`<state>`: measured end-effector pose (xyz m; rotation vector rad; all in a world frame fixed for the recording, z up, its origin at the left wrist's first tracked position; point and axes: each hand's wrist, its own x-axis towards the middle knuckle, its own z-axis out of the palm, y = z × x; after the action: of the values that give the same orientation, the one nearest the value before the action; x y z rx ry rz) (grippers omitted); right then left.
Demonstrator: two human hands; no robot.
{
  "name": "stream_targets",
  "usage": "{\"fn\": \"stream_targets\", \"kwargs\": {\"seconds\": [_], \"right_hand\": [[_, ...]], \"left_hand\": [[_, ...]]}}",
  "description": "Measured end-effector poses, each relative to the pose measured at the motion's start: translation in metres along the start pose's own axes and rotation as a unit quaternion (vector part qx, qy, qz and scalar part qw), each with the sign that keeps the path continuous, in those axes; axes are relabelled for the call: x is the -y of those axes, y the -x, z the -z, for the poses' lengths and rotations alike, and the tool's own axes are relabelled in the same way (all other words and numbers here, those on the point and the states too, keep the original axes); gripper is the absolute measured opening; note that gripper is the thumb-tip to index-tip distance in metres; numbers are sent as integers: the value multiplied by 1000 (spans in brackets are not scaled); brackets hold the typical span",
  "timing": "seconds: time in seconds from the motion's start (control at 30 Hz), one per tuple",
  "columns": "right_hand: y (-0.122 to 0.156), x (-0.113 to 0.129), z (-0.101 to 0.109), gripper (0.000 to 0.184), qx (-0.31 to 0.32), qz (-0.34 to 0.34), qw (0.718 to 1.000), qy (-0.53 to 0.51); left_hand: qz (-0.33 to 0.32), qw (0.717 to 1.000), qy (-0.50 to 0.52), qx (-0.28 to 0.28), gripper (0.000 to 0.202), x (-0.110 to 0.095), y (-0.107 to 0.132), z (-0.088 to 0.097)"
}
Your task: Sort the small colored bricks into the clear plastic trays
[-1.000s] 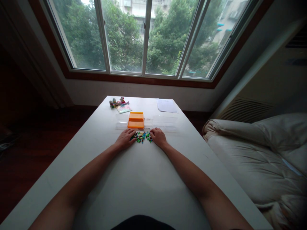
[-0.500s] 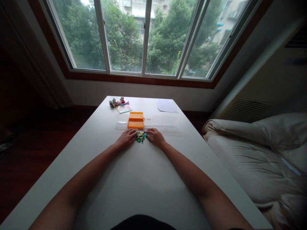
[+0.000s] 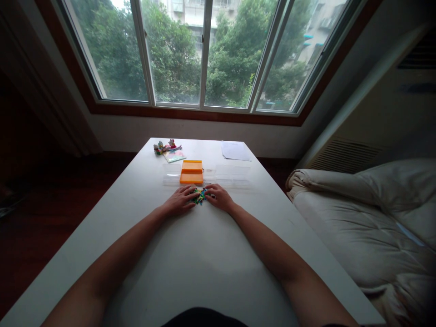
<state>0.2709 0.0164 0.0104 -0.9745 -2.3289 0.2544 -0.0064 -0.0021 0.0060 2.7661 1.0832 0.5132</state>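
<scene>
A small heap of tiny multicoloured pieces (image 3: 200, 197), mostly green, blue and yellow, lies on the white table (image 3: 197, 254). From the left, my left hand (image 3: 180, 200) rests flat with its fingers spread, the tips at the heap's edge and partly over it. My right hand (image 3: 219, 197) comes in from the other side, fingers apart and bent a little, touching the pieces. Both hands hide part of the heap. Just beyond them sits an open orange case (image 3: 191, 176), its two halves laid out.
Clear plastic trays (image 3: 232, 176) flank the orange case. Farther back are several small figurines (image 3: 166, 146) with a pale booklet (image 3: 175, 156), and white paper sheets (image 3: 235, 151). A cushioned sofa (image 3: 361, 218) borders the table on the right; a window (image 3: 204, 59) is ahead.
My left hand's fingers have spread and reach farther over the heap. My right fingers have moved slightly inward, covering more of the pieces. The view has shifted a little.
</scene>
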Motion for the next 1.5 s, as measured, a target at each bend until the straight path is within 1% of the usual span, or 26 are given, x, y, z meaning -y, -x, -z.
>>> {"fn": "stream_targets", "kwargs": {"seconds": [0.2, 0.47, 0.87, 1.1, 1.33, 1.5], "right_hand": [[-1, 1, 0, 16, 3, -15, 1000, 0], [-1, 1, -1, 15, 4, -14, 1000, -2], [-1, 1, 0, 15, 2, -10, 1000, -7], [-1, 1, 0, 15, 9, -21, 1000, -5], [-1, 0, -1, 14, 0, -17, 1000, -7], [-1, -7, -6, 14, -16, 7, 1000, -12]], "left_hand": [[19, 1000, 4, -11, 52, 0, 0, -1], [22, 1000, -7, -13, 51, 0, 0, -2], [31, 999, 7, -28, 49, 3, -1, -3], [20, 999, 8, -25, 47, -1, -2, 2], [21, 999, 4, -38, 43, -4, -2, 5], [24, 999, 6, -46, 39, -3, -2, 4]]}}
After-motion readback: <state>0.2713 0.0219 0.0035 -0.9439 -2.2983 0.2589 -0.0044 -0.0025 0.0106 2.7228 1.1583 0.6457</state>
